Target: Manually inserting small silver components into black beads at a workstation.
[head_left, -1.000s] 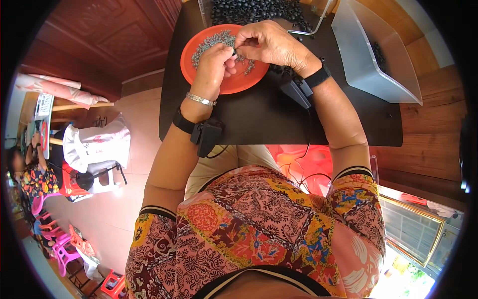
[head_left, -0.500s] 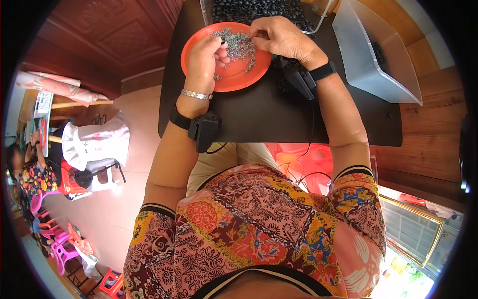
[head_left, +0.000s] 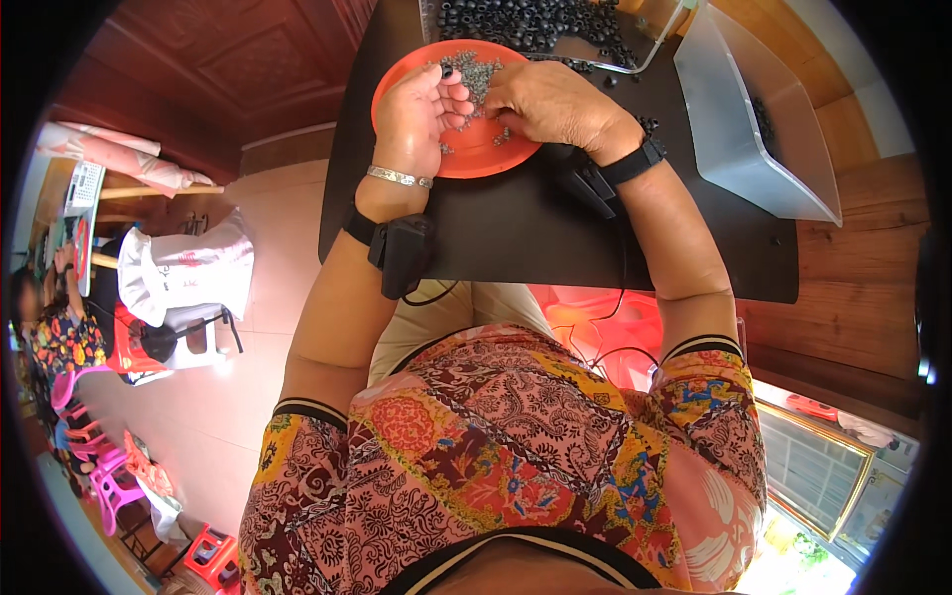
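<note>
A round orange-red plate lies on the dark table, with a heap of small silvery metal pieces, like screws, spread across it. Over the plate's left half is my left hand, its thumb and forefinger closed on a small black ring-like part. From the right, my right hand reaches down to the plate with its fingertips pinched together at the metal pieces. Whatever is between those fingertips is hidden by the hand.
Behind the plate stands a clear tray full of black parts. To the right is a translucent bin holding more black parts. A white sack stands on the floor at left; a person sits at far left.
My right hand has moved down and slightly left to the metal pieces. The left hand still holds its black part, with its other fingers now more visible. The view has shifted slightly.
</note>
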Available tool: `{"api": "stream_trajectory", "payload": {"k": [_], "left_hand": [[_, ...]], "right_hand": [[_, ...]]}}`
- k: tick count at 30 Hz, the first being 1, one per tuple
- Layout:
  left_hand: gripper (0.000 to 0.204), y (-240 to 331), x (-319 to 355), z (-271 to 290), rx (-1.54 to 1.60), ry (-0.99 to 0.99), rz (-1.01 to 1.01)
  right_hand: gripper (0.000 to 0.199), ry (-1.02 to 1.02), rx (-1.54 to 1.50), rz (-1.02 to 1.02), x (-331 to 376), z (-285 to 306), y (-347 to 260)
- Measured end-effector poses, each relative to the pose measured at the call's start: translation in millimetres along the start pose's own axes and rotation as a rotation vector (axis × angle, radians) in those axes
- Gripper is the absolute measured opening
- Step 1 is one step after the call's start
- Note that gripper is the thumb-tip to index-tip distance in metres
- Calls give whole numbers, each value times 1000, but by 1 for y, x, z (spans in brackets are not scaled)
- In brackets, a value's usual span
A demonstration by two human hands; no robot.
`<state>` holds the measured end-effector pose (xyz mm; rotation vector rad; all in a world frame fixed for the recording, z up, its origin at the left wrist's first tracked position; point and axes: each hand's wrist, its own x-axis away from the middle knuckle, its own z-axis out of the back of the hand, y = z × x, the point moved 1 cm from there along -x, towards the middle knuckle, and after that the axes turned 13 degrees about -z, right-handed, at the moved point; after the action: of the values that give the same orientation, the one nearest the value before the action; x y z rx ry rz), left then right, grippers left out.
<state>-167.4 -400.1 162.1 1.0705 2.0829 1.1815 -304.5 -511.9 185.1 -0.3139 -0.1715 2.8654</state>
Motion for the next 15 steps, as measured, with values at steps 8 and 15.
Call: {"api": "stream_trajectory", "payload": {"k": [8, 15], "left_hand": [[24, -1, -1, 1, 24, -39, 26], [26, -8, -2, 3, 196, -238, 161]], "right_hand": [[15, -58, -187, -252, -4, 2, 7], [14, 139, -1041, -344, -4, 18, 9]]}}
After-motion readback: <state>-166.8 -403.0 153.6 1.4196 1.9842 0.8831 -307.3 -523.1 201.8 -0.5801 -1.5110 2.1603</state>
